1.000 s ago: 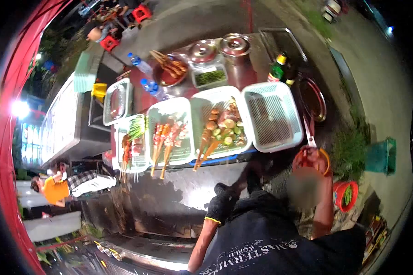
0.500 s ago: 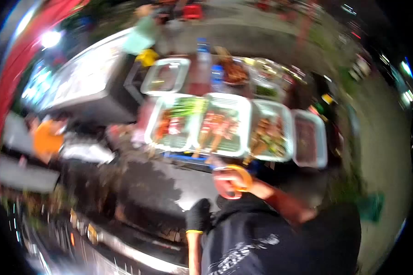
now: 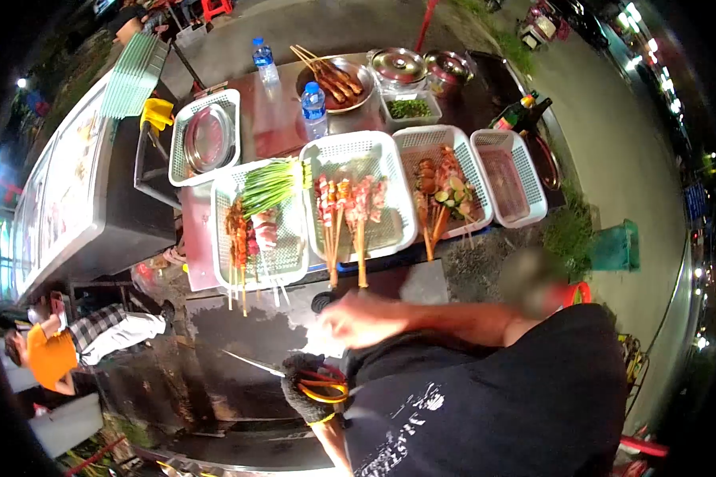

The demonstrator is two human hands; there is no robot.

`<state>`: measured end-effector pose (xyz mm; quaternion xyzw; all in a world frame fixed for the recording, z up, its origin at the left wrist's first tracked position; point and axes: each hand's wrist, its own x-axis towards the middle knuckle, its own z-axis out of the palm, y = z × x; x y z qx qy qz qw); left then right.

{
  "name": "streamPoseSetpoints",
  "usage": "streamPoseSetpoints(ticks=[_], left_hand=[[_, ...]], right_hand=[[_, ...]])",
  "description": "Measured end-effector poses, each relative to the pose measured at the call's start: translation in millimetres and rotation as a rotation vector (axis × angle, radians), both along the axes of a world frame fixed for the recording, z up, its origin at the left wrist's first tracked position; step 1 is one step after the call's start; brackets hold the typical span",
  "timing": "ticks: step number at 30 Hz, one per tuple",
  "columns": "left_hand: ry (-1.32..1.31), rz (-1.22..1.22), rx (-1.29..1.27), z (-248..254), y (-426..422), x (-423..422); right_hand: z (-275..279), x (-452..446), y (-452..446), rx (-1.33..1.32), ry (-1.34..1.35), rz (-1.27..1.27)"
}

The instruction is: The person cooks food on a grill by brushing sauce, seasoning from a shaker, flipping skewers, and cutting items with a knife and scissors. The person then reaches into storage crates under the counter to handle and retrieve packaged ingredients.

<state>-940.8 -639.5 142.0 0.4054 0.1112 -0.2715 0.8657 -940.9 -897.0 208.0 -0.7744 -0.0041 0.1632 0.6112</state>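
Observation:
My left hand [image 3: 301, 395], in a dark knit glove with a yellow cuff, is closed round scissors [image 3: 326, 389]. Their orange and red handles lie by the wrist, and the metal blade points left over the dark ground. My bare right hand [image 3: 359, 319] hovers just in front of the skewer baskets, its fingers smeared by motion. Nearest to it are the stick ends of meat skewers [image 3: 361, 208] in the middle white basket [image 3: 390, 234]. To the left, another white basket [image 3: 297, 266] holds skewers and green stalks [image 3: 274, 187].
More skewers [image 3: 445, 187] fill a third basket, beside a nearly bare one [image 3: 509, 179]. Behind stand water bottles [image 3: 313, 111], a bowl of skewers [image 3: 338, 83], lidded pots [image 3: 399, 67] and chopped greens [image 3: 410, 107]. A display case [image 3: 71, 183] and a person in orange [image 3: 52, 358] are at left.
The scissors have passed from my right hand to my gloved left hand. My right hand has moved left and is without them. The view has shifted and become sharper.

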Motion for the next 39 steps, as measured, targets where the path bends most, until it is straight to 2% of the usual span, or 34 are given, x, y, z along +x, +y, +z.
streamPoseSetpoints(ticks=[1,2,3,4,5,6,8,10,12,13,14,15,17,18,19,20,22,23,24,25,27,28,30,31,33,34,36,37,38,39], left_hand=[[-0.267,-0.050,0.408,6,5,11],[-0.329,-0.003,0.505,-13,23,20],[-0.262,0.008,0.418,1,26,30],[-0.195,0.024,0.325,15,25,35],[-0.139,0.099,0.291,15,23,38],[0.041,0.089,0.216,16,26,45],[-0.201,-0.132,0.249,15,23,58],[-0.191,-0.204,0.173,9,7,61],[-0.182,-0.390,0.166,1,-4,63],[-0.299,-0.419,0.226,13,-16,52],[-0.294,-0.463,0.200,7,-23,48],[-0.324,-0.509,0.194,4,-25,40],[-0.331,-0.600,0.214,16,-42,26],[-0.248,-0.535,0.240,22,-50,13],[-0.264,-0.569,0.227,19,-55,7],[-0.277,-0.606,0.222,15,-57,2],[-0.250,-0.617,0.198,12,-65,-9],[-0.227,-0.613,0.157,14,-74,-14],[-0.237,-0.606,0.160,17,-85,-17],[-0.236,-0.575,0.116,21,-95,-22],[-0.249,-0.534,0.080,20,-120,-23],[-0.232,-0.567,0.028,13,-136,-19],[-0.222,-0.600,-0.015,16,-172,-18],[-0.180,-0.613,0.063,26,-199,-18],[-0.175,-0.643,0.183,38,-252,-24],[-0.150,-0.648,0.108,34,-275,-29],[-0.145,-0.743,-0.008,41,-324,-34],[-0.113,-0.787,-0.011,36,-347,-36],[-0.188,-0.849,0.032,44,-369,-39],[-0.181,-0.888,0.066,52,-389,-45]], right_hand=[[5,4,-26,-0.260,0.006,-0.088],[-17,-3,-58,-0.383,-0.026,-0.274],[-24,-12,-85,-0.548,-0.016,-0.568],[-23,-23,-116,-0.664,0.174,-0.744],[-41,-38,-146,-0.916,0.239,-0.765],[-59,-50,-170,-1.162,0.305,-0.794],[-63,-70,-189,-1.133,0.511,-0.720],[-119,-86,-205,-0.980,0.702,-0.805],[-102,-85,-193,-0.926,0.680,-0.889],[-55,-75,-178,-1.013,0.724,-0.824],[-89,-84,-200,-0.869,0.822,-0.760],[-125,-91,-211,-0.973,0.713,-0.832],[-133,-98,-218,-1.075,0.598,-0.905],[-130,-103,-227,-0.996,0.558,-0.982],[-115,-107,-230,-0.913,0.521,-1.053],[-87,-113,-231,-0.756,0.615,-0.984],[-91,-141,-230,0.202,0.162,-1.301],[-65,-144,-216,0.258,0.150,-1.314],[-99,-154,-222,0.364,0.122,-1.279],[-129,-165,-225,0.258,0.053,-1.216],[-151,-170,-213,0.088,-0.023,-1.193],[-149,-169,-203,0.023,-0.027,-1.237],[-105,-164,-187,-0.134,-0.057,-1.269],[-146,-166,-193,-0.114,-0.105,-1.272],[-105,-167,-194,0.057,-0.083,-1.276],[-97,-171,-201,0.179,-0.100,-1.265],[-104,-180,-217,-0.182,-0.214,-1.151],[-91,-183,-222,-0.272,-0.278,-1.133],[-62,-188,-227,-0.264,-0.272,-1.140],[-27,-192,-234,-0.091,-0.161,-1.089]])
